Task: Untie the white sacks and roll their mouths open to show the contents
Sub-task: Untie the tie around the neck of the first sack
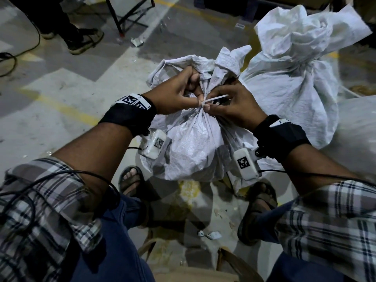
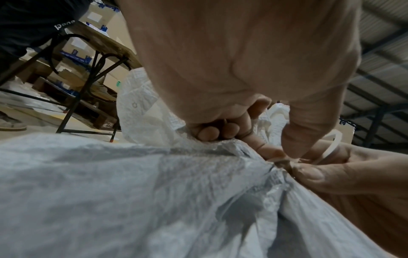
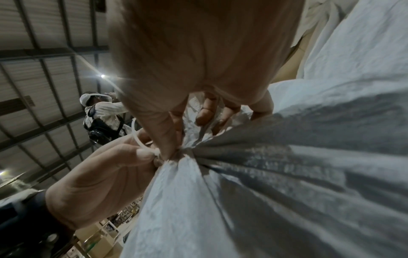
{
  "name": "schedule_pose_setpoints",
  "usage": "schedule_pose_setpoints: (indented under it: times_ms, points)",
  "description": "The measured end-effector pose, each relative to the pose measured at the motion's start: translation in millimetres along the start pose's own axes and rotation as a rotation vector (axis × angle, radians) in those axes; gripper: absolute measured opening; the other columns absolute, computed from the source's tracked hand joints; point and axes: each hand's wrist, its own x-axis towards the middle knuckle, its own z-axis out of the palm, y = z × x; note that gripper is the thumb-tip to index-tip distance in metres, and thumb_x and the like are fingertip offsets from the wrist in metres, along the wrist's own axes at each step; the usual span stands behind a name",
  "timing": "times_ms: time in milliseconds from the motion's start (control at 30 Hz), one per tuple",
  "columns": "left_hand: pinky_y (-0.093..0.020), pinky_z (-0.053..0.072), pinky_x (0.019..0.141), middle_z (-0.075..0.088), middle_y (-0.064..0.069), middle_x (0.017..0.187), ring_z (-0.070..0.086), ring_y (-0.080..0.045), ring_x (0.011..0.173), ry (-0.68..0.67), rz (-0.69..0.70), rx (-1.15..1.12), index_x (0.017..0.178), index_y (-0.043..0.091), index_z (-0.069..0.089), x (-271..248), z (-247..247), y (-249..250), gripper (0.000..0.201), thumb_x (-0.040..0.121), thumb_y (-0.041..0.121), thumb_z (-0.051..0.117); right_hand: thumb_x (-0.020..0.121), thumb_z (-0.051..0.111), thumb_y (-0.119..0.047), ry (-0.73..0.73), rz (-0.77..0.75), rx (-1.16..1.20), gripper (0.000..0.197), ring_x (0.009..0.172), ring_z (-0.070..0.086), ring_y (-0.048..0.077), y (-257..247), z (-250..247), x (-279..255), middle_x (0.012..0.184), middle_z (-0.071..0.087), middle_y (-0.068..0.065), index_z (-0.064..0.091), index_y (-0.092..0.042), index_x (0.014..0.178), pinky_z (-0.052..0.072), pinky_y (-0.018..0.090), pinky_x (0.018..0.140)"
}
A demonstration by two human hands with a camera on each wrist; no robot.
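Observation:
A white woven sack [image 1: 189, 143] stands on the floor between my feet. Its neck is gathered and bound by a white cable tie [image 1: 215, 98]. My left hand [image 1: 198, 97] curls round the bunched neck, and its thumb and forefinger pinch the tie's head [image 2: 280, 161]. My right hand [image 1: 211, 103] pinches the tie at the neck from the other side, with the tail lying across its fingers [image 3: 138, 137]. A second white sack [image 1: 293, 78] stands behind on the right, its neck also gathered shut. What the sacks hold is hidden.
Another white sack [image 1: 358, 131] shows at the right edge. Another person's feet [image 1: 83, 41] and a table's black legs [image 1: 122, 19] are at the back left, with cables [image 1: 12, 64] on the floor. Paper scraps [image 1: 210, 235] and a brown bag [image 1: 230, 263] lie near my sandalled feet [image 1: 131, 180].

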Motion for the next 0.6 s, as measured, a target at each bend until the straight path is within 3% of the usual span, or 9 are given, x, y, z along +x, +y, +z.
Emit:
schedule_pose_setpoints:
  times_ms: [167, 267, 400, 467, 533, 600]
  points:
    - [-0.038, 0.049, 0.085, 0.063, -0.006, 0.095, 0.061, -0.018, 0.093, -0.009, -0.029, -0.001, 0.105, 0.012, 0.032, 2.4, 0.3, -2.3, 0.038, 0.087, 0.004, 0.064, 0.074, 0.068, -0.008, -0.033, 0.083, 0.083, 0.015, 0.065, 0.055, 0.014, -3.7, -0.6, -0.5, 0.071, 0.063, 0.02, 0.069, 0.005, 0.079, 0.041, 0.026, 0.066]
    - [-0.036, 0.049, 0.084, 0.063, -0.007, 0.096, 0.061, -0.018, 0.093, -0.006, -0.039, 0.006, 0.106, 0.008, 0.032, 3.3, 2.1, -2.4, 0.036, 0.087, 0.003, 0.063, 0.078, 0.071, -0.004, -0.014, 0.097, 0.085, 0.011, 0.065, 0.053, 0.018, -2.2, -1.3, -0.8, 0.069, 0.061, 0.019, 0.068, 0.006, 0.077, 0.038, 0.03, 0.066]
    - [-0.035, 0.05, 0.084, 0.063, 0.001, 0.092, 0.061, -0.019, 0.094, 0.025, -0.046, -0.009, 0.104, 0.011, 0.031, 2.6, -0.5, -1.1, 0.038, 0.085, 0.004, 0.062, 0.08, 0.081, -0.003, -0.013, 0.035, 0.082, 0.014, 0.078, 0.063, 0.022, -0.9, -1.2, -2.2, 0.087, 0.071, 0.024, 0.073, 0.005, 0.09, 0.053, 0.049, 0.077]
    - [-0.036, 0.051, 0.085, 0.063, 0.003, 0.091, 0.062, -0.019, 0.094, 0.028, -0.048, -0.017, 0.105, 0.012, 0.031, 2.3, -0.9, -1.8, 0.038, 0.085, 0.004, 0.063, 0.079, 0.082, -0.002, -0.018, 0.029, 0.107, 0.019, 0.08, 0.065, 0.023, -1.0, -0.9, -3.1, 0.089, 0.072, 0.023, 0.073, 0.007, 0.093, 0.055, 0.052, 0.083]
    - [-0.033, 0.051, 0.084, 0.063, 0.002, 0.091, 0.062, -0.018, 0.093, 0.017, -0.055, -0.024, 0.106, 0.012, 0.031, 2.5, 0.8, -2.1, 0.039, 0.085, 0.003, 0.062, 0.079, 0.082, 0.0, -0.042, 0.054, 0.13, 0.02, 0.08, 0.065, 0.026, -0.9, -1.9, -2.7, 0.087, 0.07, 0.02, 0.072, 0.009, 0.093, 0.055, 0.053, 0.084]
    - [-0.029, 0.05, 0.081, 0.062, -0.001, 0.091, 0.062, -0.015, 0.091, 0.005, -0.066, -0.038, 0.104, 0.013, 0.03, 3.1, 1.8, -1.4, 0.038, 0.086, 0.002, 0.061, 0.079, 0.081, 0.001, -0.07, 0.076, 0.125, 0.018, 0.077, 0.065, 0.023, -0.3, -3.9, -1.4, 0.084, 0.07, 0.016, 0.07, 0.009, 0.092, 0.056, 0.042, 0.076]
